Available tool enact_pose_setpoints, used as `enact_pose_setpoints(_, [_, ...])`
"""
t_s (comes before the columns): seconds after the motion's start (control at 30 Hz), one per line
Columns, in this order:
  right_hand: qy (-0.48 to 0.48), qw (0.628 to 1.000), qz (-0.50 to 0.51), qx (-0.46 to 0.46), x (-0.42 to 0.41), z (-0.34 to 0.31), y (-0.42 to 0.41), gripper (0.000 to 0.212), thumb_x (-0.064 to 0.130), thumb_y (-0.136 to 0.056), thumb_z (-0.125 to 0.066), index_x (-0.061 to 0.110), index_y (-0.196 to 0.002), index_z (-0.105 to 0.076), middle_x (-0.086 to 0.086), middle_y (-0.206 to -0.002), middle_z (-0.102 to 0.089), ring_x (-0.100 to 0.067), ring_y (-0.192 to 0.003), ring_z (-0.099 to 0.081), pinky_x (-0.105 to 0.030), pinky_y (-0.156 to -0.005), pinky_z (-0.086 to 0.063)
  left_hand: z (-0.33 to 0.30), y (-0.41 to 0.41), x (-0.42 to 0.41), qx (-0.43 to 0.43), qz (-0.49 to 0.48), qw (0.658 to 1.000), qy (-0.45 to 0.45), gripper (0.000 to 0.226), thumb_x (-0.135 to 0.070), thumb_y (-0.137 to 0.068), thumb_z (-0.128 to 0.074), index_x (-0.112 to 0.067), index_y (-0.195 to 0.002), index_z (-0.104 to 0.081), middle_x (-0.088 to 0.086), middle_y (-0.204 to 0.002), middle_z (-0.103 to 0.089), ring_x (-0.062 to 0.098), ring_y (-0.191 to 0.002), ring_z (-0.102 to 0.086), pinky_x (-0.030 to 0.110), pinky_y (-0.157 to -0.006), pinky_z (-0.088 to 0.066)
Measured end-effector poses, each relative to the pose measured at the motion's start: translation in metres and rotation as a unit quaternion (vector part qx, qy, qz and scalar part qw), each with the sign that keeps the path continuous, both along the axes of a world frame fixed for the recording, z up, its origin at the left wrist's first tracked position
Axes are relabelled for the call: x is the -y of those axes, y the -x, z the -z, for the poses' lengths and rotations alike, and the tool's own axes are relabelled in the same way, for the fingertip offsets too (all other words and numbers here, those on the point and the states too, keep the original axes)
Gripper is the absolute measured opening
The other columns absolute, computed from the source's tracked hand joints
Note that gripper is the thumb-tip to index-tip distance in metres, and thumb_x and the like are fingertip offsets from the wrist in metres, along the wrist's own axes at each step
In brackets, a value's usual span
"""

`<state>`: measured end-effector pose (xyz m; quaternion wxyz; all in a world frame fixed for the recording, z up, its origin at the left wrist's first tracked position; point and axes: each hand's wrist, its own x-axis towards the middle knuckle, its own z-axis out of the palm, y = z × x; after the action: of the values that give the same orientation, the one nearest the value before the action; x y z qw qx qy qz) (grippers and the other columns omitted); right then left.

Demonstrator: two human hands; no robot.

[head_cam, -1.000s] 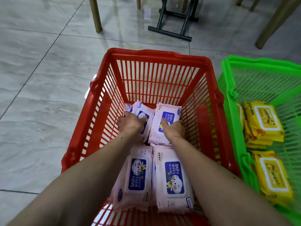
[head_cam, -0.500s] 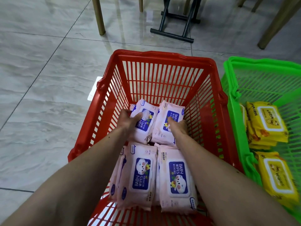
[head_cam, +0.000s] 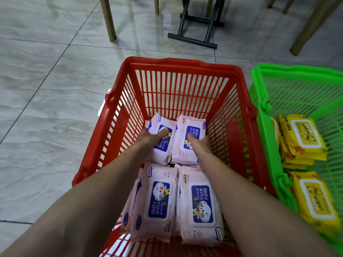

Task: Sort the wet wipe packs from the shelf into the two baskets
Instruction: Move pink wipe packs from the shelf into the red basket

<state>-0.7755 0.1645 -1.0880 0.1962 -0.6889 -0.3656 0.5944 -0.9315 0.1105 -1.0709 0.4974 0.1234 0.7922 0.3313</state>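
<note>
Both hands are sitting slightly higher and nearer the far wall of the red basket than a second ago, and the two far pink packs are tipping up under them instead of lying flat. The left hand is curling round the left far pack, thumb across its blue label; the right hand is clasping the right far pack along its near right side, fingers closed on it. Two more pink packs are lying flat in the near half: the left near pack and the right near pack, just touching along their long edges. More pink edges are showing under the near left one, so a lower layer is likely. Yellow packs are resting in the green basket beside the red one; the shelf is out of view.

Judging by this, the step in hand is squaring the far pair into a tidy row. Doing it well means pressing each pack down flat, label up, pushing both snug against the far wall, and keeping them from riding over the near pair's edges before letting go.
</note>
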Motion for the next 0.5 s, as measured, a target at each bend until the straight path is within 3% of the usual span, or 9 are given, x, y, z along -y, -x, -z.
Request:
enact_pose_setpoints(0.07, [0.001,1.000,0.009,-0.004,0.000,0.001,0.000,0.053,0.028,-0.089,-0.068,0.018,-0.135,-0.043,-0.009,-0.126,-0.063,-0.026,-0.105,-0.068,-0.045,-0.090,-0.057,0.000,-0.003,0.000,-0.031,0.001,0.999,-0.021,0.056,-0.043,-0.078,-0.076,-0.019,-0.122,-0.052,0.007,-0.111,-0.067,0.022,-0.085,-0.069,0.036,-0.063,-0.056])
enact_pose_setpoints(0.17, [-0.006,0.999,0.036,-0.012,-0.001,0.002,-0.002,0.053,0.025,-0.088,-0.068,0.016,-0.134,-0.046,-0.009,-0.125,-0.064,-0.026,-0.105,-0.068,-0.043,-0.090,-0.057,0.001,-0.003,0.000,-0.054,-0.003,0.998,-0.037,0.048,-0.043,-0.075,-0.078,-0.020,-0.111,-0.056,0.005,-0.100,-0.069,0.019,-0.076,-0.070,0.031,-0.053,-0.055])
enact_pose_setpoints(0.27, [-0.031,0.997,0.062,-0.020,-0.003,0.003,-0.003,0.050,0.022,-0.086,-0.068,0.013,-0.132,-0.050,-0.009,-0.122,-0.066,-0.023,-0.098,-0.067,-0.032,-0.078,-0.057,0.004,0.002,0.000,0.004,-0.038,0.997,-0.067,0.045,-0.040,-0.074,-0.079,-0.018,-0.107,-0.058,0.006,-0.098,-0.072,0.018,-0.071,-0.071,0.026,-0.045,-0.054])
enact_pose_setpoints(0.37, [-0.039,0.998,0.055,-0.007,-0.004,0.006,-0.002,0.053,0.020,-0.085,-0.070,0.012,-0.132,-0.047,-0.011,-0.122,-0.065,-0.025,-0.097,-0.068,-0.033,-0.080,-0.056,0.009,0.005,0.000,0.035,-0.072,0.993,-0.086,0.050,-0.040,-0.080,-0.073,-0.015,-0.119,-0.054,0.008,-0.105,-0.070,0.016,-0.073,-0.070,0.027,-0.047,-0.053])
enact_pose_setpoints(0.5, [-0.066,0.995,-0.006,0.077,0.000,0.007,0.003,0.055,0.031,-0.091,-0.062,0.014,-0.137,-0.036,-0.009,-0.130,-0.058,-0.023,-0.101,-0.061,-0.028,-0.074,-0.044,0.019,-0.007,0.001,-0.122,0.031,0.991,-0.035,0.056,-0.050,-0.091,-0.053,-0.015,-0.133,-0.040,0.011,-0.126,-0.060,0.017,-0.087,-0.067,0.029,-0.062,-0.055])
